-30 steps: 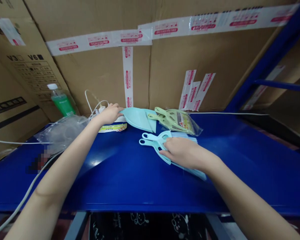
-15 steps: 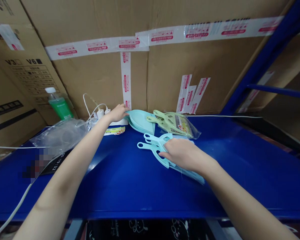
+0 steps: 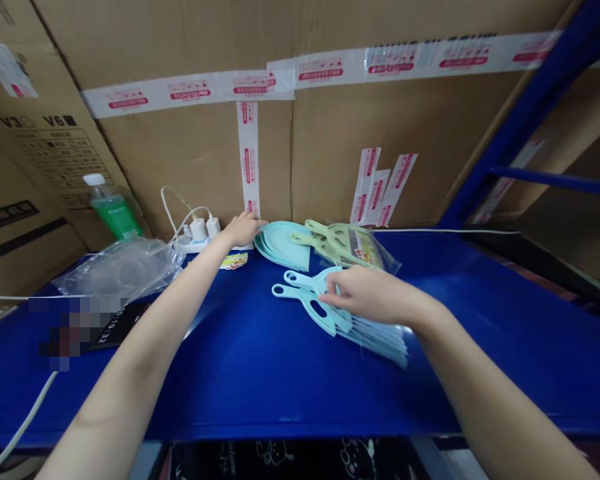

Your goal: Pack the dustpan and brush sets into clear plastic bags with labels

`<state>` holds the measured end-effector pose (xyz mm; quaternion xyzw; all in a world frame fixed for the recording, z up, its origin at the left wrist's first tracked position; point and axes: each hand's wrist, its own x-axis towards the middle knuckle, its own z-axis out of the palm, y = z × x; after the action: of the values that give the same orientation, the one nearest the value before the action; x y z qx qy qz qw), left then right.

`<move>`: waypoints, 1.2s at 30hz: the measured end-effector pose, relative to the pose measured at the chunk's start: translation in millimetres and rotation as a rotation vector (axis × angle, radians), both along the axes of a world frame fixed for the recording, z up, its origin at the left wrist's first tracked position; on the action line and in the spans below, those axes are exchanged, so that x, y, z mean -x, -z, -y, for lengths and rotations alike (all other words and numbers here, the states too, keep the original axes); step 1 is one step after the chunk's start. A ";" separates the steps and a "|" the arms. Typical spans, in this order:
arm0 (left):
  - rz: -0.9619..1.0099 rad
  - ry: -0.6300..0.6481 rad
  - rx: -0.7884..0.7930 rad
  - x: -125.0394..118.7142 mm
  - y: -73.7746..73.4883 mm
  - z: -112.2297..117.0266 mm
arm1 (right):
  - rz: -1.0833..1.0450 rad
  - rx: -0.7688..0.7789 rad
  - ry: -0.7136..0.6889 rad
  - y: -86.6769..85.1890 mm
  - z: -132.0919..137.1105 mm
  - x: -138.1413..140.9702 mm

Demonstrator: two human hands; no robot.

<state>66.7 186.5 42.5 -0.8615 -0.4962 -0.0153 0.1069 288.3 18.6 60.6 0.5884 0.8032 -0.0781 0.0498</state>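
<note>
My left hand reaches to the back of the blue shelf and grips the edge of a stack of light blue dustpans. My right hand rests on a pile of light blue brushes in the middle of the shelf, its fingers pinched on the top one. Behind them lies a green dustpan set in a clear bag. A printed label card lies beside the dustpans.
Taped cardboard boxes wall off the back. A white power strip with plugs, a green bottle and a clear plastic bag sit at the left. A white cable hangs over the front left edge. A blue rack post rises at right.
The dustpans under my left hand have shifted back toward the boxes. My right hand has lifted its fingers from flat on the brushes to a pinch on the top one.
</note>
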 end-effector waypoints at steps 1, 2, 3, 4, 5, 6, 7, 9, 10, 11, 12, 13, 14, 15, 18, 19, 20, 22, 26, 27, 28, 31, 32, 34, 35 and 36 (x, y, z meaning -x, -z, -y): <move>-0.002 -0.009 -0.011 -0.2 0.3 1.8 | -0.032 -0.021 0.052 -0.6 -5.2 -4.4; -0.003 -0.017 -0.025 -0.8 0.4 4.2 | -0.034 -0.065 0.133 -0.6 -11.2 -9.5; -0.003 -0.021 -0.043 -2.1 0.5 7.2 | -0.009 -0.116 0.219 0.0 -17.7 -15.1; -0.001 -0.020 -0.062 -4.1 0.4 10.7 | 0.020 -0.174 0.308 1.4 -24.5 -21.1; 0.001 -0.014 -0.083 -6.9 0.1 14.6 | 0.016 -0.230 0.371 3.8 -31.2 -27.4; 0.004 -0.002 -0.104 -10.6 -0.3 18.6 | 0.009 -0.251 0.396 6.9 -37.7 -34.0; 0.006 0.016 -0.123 -15.1 -0.8 22.5 | 0.005 -0.258 0.414 10.8 -43.8 -40.5; 0.007 0.056 -0.154 -26.9 -2.0 29.4 | -0.013 -0.263 0.458 20.1 -54.9 -53.1; 0.006 0.080 -0.164 -34.1 -2.4 32.1 | -0.027 -0.256 0.483 25.2 -60.0 -58.9; 0.003 0.109 -0.166 -42.1 -2.6 34.2 | -0.043 -0.248 0.508 30.4 -65.0 -64.4; -0.003 0.139 -0.162 -50.7 -2.4 35.7 | -0.063 -0.238 0.530 35.6 -69.8 -69.3; -0.009 0.165 -0.156 -59.9 -1.8 36.5 | -0.085 -0.232 0.548 40.7 -74.6 -73.9; -0.017 0.190 -0.146 -69.4 -0.8 36.7 | -0.111 -0.229 0.563 45.7 -79.2 -78.1; -0.025 0.209 -0.134 -79.0 0.6 36.4 | -0.138 -0.229 0.575 50.4 -83.7 -82.0; -0.050 0.250 -0.107 -105.7 5.6 32.2 | -0.230 -0.241 0.604 62.1 -95.2 -92.3; -0.056 0.253 -0.102 -113.1 7.0 30.0 | -0.262 -0.243 0.614 65.0 -98.0 -95.4; -0.061 0.253 -0.099 -119.5 8.1 27.7 | -0.295 -0.243 0.623 67.4 -100.3 -98.4; -0.069 0.255 -0.091 -128.8 8.8 23.0 | -0.362 -0.234 0.643 70.6 -103.1 -103.5; -0.086 0.267 -0.057 -134.5 6.6 18.5 | -0.507 -0.190 0.692 72.5 -103.0 -108.7; -0.090 0.269 -0.050 -133.8 5.8 19.1 | -0.541 -0.185 0.703 71.9 -102.4 -108.8; -0.091 0.269 -0.047 -132.4 5.1 20.6 | -0.571 -0.185 0.711 70.7 -101.7 -108.5; -0.071 0.246 -0.074 -125.8 2.8 29.1 | -0.641 -0.231 0.719 63.1 -98.3 -105.0; -0.059 0.232 -0.090 -123.0 1.7 33.0 | -0.658 -0.259 0.715 59.1 -96.4 -102.9; -0.034 0.202 -0.122 -116.2 -1.0 41.6 | -0.687 -0.331 0.688 49.4 -91.3 -97.7; -0.023 0.187 -0.137 -112.1 -2.7 46.1 | -0.702 -0.371 0.666 44.2 -88.2 -94.4; -0.012 0.174 -0.150 -107.5 -4.5 50.7 | -0.718 -0.409 0.638 39.0 -84.8 -90.8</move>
<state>174.2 135.8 47.0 -0.8909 -0.4165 -0.0563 0.1724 379.0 103.4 21.6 0.7379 0.5491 -0.1275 -0.3710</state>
